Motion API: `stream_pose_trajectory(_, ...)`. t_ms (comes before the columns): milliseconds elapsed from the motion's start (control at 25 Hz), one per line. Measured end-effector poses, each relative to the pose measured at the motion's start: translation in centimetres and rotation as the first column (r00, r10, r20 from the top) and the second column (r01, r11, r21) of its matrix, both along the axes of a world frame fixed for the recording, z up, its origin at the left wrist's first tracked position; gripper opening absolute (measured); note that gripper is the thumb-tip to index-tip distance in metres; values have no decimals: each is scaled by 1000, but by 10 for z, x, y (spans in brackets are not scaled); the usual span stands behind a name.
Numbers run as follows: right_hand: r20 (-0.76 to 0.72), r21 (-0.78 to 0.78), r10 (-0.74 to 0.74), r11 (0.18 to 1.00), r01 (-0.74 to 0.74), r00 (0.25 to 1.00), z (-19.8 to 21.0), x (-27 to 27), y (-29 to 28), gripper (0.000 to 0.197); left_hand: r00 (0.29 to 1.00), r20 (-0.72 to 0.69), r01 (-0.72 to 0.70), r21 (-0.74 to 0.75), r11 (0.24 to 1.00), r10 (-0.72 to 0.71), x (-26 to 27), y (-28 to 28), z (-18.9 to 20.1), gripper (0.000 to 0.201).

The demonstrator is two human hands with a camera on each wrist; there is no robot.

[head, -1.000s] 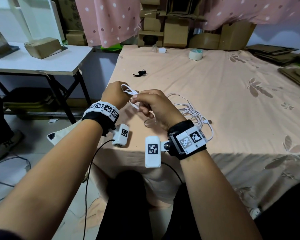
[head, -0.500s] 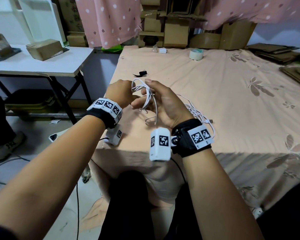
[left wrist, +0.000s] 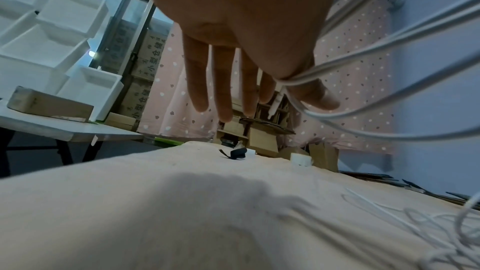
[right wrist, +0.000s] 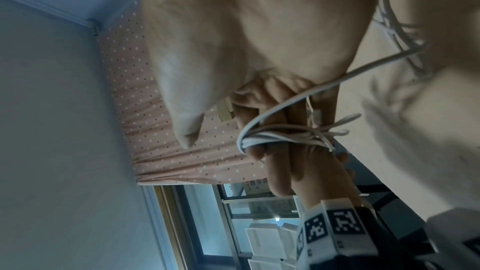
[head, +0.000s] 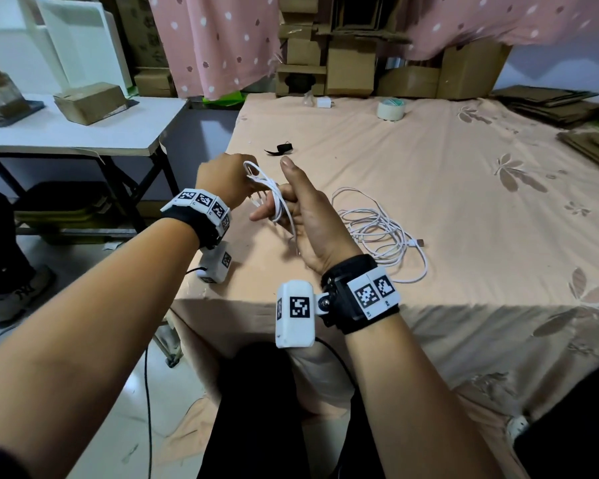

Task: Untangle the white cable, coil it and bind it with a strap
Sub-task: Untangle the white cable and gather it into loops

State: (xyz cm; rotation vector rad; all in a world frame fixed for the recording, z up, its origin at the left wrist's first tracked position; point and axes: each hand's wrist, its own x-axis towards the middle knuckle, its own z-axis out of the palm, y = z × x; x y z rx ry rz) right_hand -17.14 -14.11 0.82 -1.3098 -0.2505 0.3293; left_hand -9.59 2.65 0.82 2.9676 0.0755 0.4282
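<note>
The white cable [head: 274, 198] is looped round the straight fingers of my right hand [head: 291, 209], whose thumb points up. In the right wrist view the loops [right wrist: 262, 138] sit bunched across those fingers. Just left of it, my left hand [head: 229, 178] pinches the cable's loops; the left wrist view shows the strands [left wrist: 293, 79] held under the thumb. The rest of the cable [head: 377, 229] lies loose on the bed to the right and ends in a USB plug [head: 419, 242]. Beyond the hands lies a black strap [head: 281, 148], also in the left wrist view [left wrist: 237, 154].
The peach bedsheet [head: 464, 202] spreads right and ahead. A tape roll [head: 390, 109] and a white charger [head: 324, 103] lie at its far end. A white table [head: 83, 133] with a cardboard box [head: 90, 102] stands left. Flattened cardboard [head: 588, 143] lies far right.
My right hand has turned from a curled, back-up pose to straight fingers with the thumb raised, cable now looped round them. The left hand has stayed beside it, holding the cable.
</note>
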Motion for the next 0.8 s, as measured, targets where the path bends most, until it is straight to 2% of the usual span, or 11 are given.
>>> stream_pose_trajectory(120,40,40,-8,999,7,999,-4,-1,4,53,998,59,-3,-25,1000,4,3,5,7,23)
stream_pose_trajectory(160,58,63,-6,998,2,998,-5,0,4,45,997,72,0,-65,998,5,4,8,7,24)
stream_pose_trajectory(240,65,70,0,998,-5,998,-4,3,1,23,996,67,77,-246,966,-62,4,12,3,26)
stream_pose_trajectory(280,58,53,-16,998,13,998,-1,6,-3,18,989,74,149,-341,928,-131,3,14,1,29)
stream_pose_trajectory(400,34,18,-166,986,166,985,5,27,-20,23,947,186,321,-541,777,-261,-4,10,4,29)
stream_pose_trajectory(480,6,7,-222,975,222,975,9,38,-29,17,929,238,370,-658,656,-285,-11,0,11,34)
stream_pose_trajectory(560,-18,25,-239,971,239,971,8,44,-32,10,928,221,359,-742,566,-299,-16,-10,17,45)
stream_pose_trajectory(640,-3,33,-225,974,225,974,6,45,-34,19,933,181,337,-748,572,-312,-19,-19,18,48)
stream_pose_trajectory(720,46,9,-179,984,179,983,3,44,-34,27,935,143,330,-689,645,-325,-18,-23,16,54)
stream_pose_trajectory(800,71,-21,-161,986,163,984,1,43,-32,30,929,126,356,-553,753,-347,-18,-27,14,62)
